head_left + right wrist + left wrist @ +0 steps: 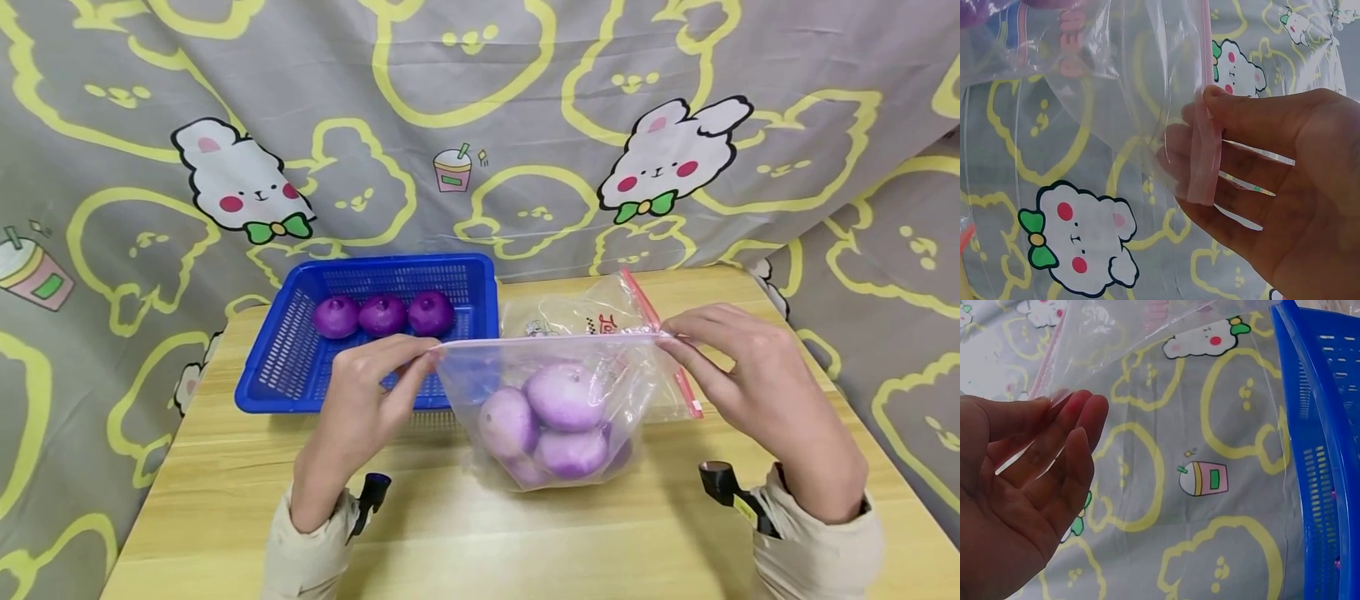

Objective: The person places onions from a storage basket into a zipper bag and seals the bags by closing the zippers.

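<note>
Pinching one filmy plastic bag [547, 339], left hand [372, 385], right hand [757, 379], pale rounded bulbs [567, 398] inside, three glossy bulbs [382, 316] in far-left slotted basket [281, 406].

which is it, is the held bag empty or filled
Partly filled: several pale purple items show through the clear bag, bunched below its top edge.

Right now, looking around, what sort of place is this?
Probably an improvised indoor work corner: a cartoon-print curtain hangs behind a wood-grain table, where a blue basket holds three purple onion-like items. The wider room isn't shown.
</note>
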{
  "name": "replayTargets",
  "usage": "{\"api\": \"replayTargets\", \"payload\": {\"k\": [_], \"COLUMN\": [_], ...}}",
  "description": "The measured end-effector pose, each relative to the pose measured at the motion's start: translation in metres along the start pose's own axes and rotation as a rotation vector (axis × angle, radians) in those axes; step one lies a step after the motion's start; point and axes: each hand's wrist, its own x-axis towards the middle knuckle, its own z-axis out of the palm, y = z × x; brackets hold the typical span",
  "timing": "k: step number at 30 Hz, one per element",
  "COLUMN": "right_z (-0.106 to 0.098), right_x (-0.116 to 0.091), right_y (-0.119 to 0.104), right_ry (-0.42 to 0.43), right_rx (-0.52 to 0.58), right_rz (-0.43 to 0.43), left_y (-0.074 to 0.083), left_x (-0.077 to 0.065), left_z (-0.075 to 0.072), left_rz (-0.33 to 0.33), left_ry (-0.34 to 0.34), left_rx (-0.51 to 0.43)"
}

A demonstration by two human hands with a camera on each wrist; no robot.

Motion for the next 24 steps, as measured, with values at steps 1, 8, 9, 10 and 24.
{"api": "replayTargets", "payload": {"k": [1,8,9,10,24], "right_z": [0.0,-0.001,-0.002,-0.002,-0.014], "right_x": [-0.001,-0.004,-0.004,-0.004,-0.01], "right_y": [0.0,0.005,0.005,0.006,0.011], "right_ry": [0.0,0.045,0.048,0.053,0.075], "right_rx": [-0.003,0.001,0.002,0.001,-0.027], "right_rz": [0.002,-0.002,0.003,0.003,0.072], "left_y": [0.0,-0.003,-0.004,-0.004,-0.007], "left_x": [0.0,0.0,0.001,0.001,0.0], "left_z": [0.0,-0.002,-0.002,-0.003,-0.006], "left_rz": [-0.001,-0.006,-0.006,-0.005,-0.042], "left_ry": [0.0,-0.006,-0.007,-0.006,-0.022], "left_rx": [0.003,0.025,0.026,0.027,0.045]}}
